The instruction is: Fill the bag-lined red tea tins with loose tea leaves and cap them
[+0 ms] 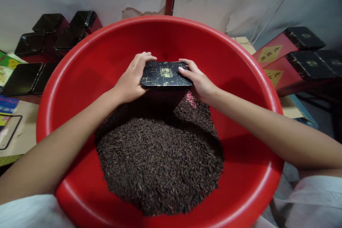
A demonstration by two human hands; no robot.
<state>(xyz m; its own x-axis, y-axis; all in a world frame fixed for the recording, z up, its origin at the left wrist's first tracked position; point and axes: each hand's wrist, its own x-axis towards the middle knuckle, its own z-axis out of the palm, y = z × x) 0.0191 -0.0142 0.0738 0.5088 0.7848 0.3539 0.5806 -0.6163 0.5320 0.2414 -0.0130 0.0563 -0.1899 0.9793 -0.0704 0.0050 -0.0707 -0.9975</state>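
Observation:
A big red plastic basin [80, 64] fills the view, with a heap of dark loose tea leaves [160, 164] in its near half. Over the far side of the heap I hold a black tin with a gold label [165, 74] on its lid. My left hand [132, 78] grips the tin's left end, fingers curled over the top edge. The tin's right end is gripped by my right hand [199, 80], whose fingers press on the lid. The tin's body below the lid is in shadow.
Several black tin lids [50, 32] lie on the floor at the far left against the wall. Red tins with black lids [291, 53] lie stacked at the right. Cardboard and printed packaging [10, 110] sit at the left edge.

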